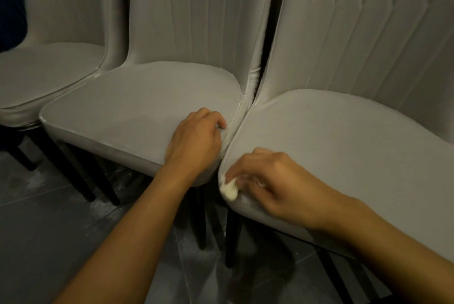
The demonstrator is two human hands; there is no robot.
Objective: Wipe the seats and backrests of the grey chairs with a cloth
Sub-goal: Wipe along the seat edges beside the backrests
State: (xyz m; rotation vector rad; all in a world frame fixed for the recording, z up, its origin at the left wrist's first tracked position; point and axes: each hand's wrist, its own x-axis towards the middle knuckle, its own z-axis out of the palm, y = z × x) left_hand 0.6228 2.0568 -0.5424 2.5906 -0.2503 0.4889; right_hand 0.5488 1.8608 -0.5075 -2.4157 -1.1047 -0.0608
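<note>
Right hand [267, 180] pinches cloth [229, 190] at right seat's [344, 144] 7 o'clock rim; left hand [196, 141] curls fingers [216, 119] on mid seat [135, 107]. Small wad may slip off the rim.

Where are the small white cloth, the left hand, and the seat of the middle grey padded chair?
small white cloth [229, 191]: head view, middle of the exposed wad.
left hand [196, 139]: head view, back of the hand.
seat of the middle grey padded chair [127, 109]: head view, bare cushion top.
</note>
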